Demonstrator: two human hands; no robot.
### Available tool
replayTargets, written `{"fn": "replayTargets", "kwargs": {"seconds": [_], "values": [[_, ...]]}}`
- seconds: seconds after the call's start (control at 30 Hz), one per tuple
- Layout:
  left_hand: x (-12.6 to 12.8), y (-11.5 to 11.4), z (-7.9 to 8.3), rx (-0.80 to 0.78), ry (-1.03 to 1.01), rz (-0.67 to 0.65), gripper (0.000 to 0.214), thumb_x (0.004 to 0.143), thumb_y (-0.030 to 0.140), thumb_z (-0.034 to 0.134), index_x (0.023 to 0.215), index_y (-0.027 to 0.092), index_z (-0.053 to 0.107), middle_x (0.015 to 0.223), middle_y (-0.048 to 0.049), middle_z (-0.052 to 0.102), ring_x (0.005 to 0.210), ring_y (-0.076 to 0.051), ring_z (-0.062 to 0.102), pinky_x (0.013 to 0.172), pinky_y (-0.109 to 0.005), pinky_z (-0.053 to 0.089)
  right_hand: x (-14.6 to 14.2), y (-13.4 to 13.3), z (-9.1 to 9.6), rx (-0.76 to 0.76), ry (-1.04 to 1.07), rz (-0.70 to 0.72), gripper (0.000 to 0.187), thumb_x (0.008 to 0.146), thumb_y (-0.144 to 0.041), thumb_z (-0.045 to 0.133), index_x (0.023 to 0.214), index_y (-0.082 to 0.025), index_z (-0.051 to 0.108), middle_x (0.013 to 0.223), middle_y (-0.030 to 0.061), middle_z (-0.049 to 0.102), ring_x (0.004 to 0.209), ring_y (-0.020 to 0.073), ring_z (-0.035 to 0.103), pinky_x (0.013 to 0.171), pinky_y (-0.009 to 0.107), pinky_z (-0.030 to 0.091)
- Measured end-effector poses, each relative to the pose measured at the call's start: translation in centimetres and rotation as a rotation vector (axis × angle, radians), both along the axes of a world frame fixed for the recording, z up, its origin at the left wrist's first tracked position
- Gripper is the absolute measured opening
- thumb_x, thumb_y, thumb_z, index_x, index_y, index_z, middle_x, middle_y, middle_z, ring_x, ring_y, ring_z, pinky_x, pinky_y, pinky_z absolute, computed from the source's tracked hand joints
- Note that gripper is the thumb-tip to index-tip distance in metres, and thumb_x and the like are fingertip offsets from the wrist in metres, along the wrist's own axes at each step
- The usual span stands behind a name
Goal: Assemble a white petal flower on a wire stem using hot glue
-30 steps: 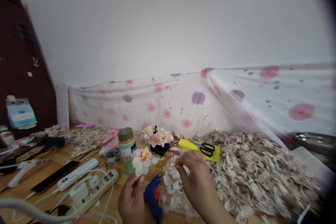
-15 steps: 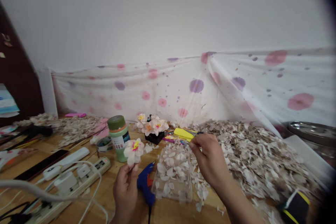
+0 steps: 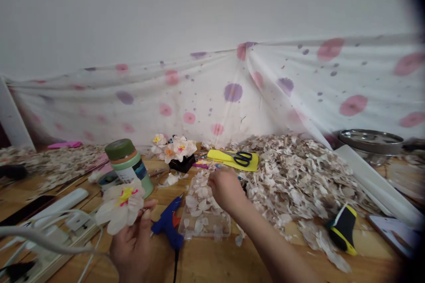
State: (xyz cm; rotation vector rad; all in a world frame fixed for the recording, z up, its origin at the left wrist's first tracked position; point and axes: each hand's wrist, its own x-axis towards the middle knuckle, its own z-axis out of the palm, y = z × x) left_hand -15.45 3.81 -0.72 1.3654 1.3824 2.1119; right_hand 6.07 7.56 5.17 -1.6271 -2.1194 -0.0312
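My left hand is closed, pinching the stem end of a white artificial flower with a yellow and pink centre. The bloom tips to the left in front of a green jar. Over the back right of a clear plastic box is my right hand, its fingers curled together and pointing away; whatever they hold is hidden. Loose whitish petals lie in that box. Between the hands rests a blue glue gun, touched by neither.
Finished flowers stand on a black holder at the back. Scissors lie on a yellow sheet. A large petal heap spreads rightward, near a black-and-yellow tool and a phone. A power strip with cables sits left.
The flower has come nearer the camera and leans left. My right hand has moved left and lower, over the box, uncovering the scissors. The whole view has shifted to the right.
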Motion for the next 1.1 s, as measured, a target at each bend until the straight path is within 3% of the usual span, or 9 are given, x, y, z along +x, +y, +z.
{"fn": "replayTargets", "kwargs": {"seconds": [0.13,0.23,0.43,0.57,0.73,0.97,1.1], "values": [[0.3,-0.1,0.1,0.071,-0.017,0.000,0.010,0.075,0.025,0.067,0.080,0.021,0.058,0.082,-0.0008,0.072,0.076,-0.018,0.069,0.071,-0.028,0.054,-1.2,0.7,-3.2,-0.066,-0.060,0.093,0.024,0.069,-0.004,0.059,0.081,-0.018,0.073,0.082,0.0087,0.071,0.087,0.0209,0.061,0.080,0.030,0.036],[0.5,-0.3,0.2,0.019,-0.008,0.010,0.013,0.073,0.026,0.068,0.077,0.022,0.056,0.082,-0.0012,0.072,0.076,-0.019,0.068,0.073,-0.029,0.053,-1.7,0.5,-4.3,-0.098,-0.110,0.172,0.029,0.066,-0.002,0.060,0.084,-0.020,0.073,0.086,0.0089,0.071,0.093,0.0220,0.060,0.082,0.031,0.037],[0.4,-0.3,-0.7,-0.036,0.019,-0.009,0.018,0.071,0.035,0.067,0.080,0.023,0.057,0.087,-0.0053,0.071,0.084,-0.025,0.068,0.078,-0.037,0.054,-1.9,0.6,-4.9,-0.130,-0.160,0.190,0.026,0.069,-0.001,0.057,0.083,-0.015,0.074,0.087,0.0125,0.070,0.093,0.0239,0.060,0.082,0.032,0.038],[0.3,-0.3,-1.0,-0.100,0.078,-0.035,0.024,0.073,0.037,0.065,0.090,0.020,0.063,0.092,-0.0084,0.071,0.089,-0.026,0.066,0.081,-0.037,0.052,-1.6,0.9,-5.6,-0.132,-0.152,0.183,0.026,0.069,-0.003,0.057,0.083,-0.018,0.073,0.086,0.0096,0.070,0.093,0.0225,0.060,0.084,0.031,0.038],[0.5,-0.4,-1.0,-0.086,0.067,-0.073,0.024,0.076,0.038,0.062,0.092,0.020,0.065,0.086,-0.0075,0.073,0.078,-0.023,0.069,0.077,-0.034,0.053,-1.5,1.1,-6.0,-0.135,-0.138,0.163,0.024,0.070,-0.005,0.059,0.085,-0.018,0.072,0.090,0.0085,0.070,0.095,0.0224,0.059,0.085,0.031,0.037],[-0.1,0.2,-2.2,-0.077,0.065,-0.077,0.025,0.074,0.039,0.065,0.090,0.019,0.063,0.086,-0.0071,0.073,0.080,-0.025,0.069,0.075,-0.036,0.054,-0.2,2.5,-5.8,-0.256,-0.157,0.132,0.014,0.065,-0.009,0.062,0.069,-0.017,0.073,0.073,0.0084,0.071,0.076,0.0210,0.063,0.074,0.028,0.038],[-0.2,0.3,-2.3,-0.052,0.054,-0.080,0.023,0.075,0.038,0.065,0.090,0.020,0.063,0.087,-0.0069,0.073,0.079,-0.024,0.069,0.076,-0.036,0.054,0.3,2.9,-5.8,-0.236,-0.130,0.088,0.022,0.076,-0.011,0.053,0.083,-0.016,0.072,0.085,0.0106,0.071,0.086,0.0220,0.061,0.077,0.028,0.037]]}}
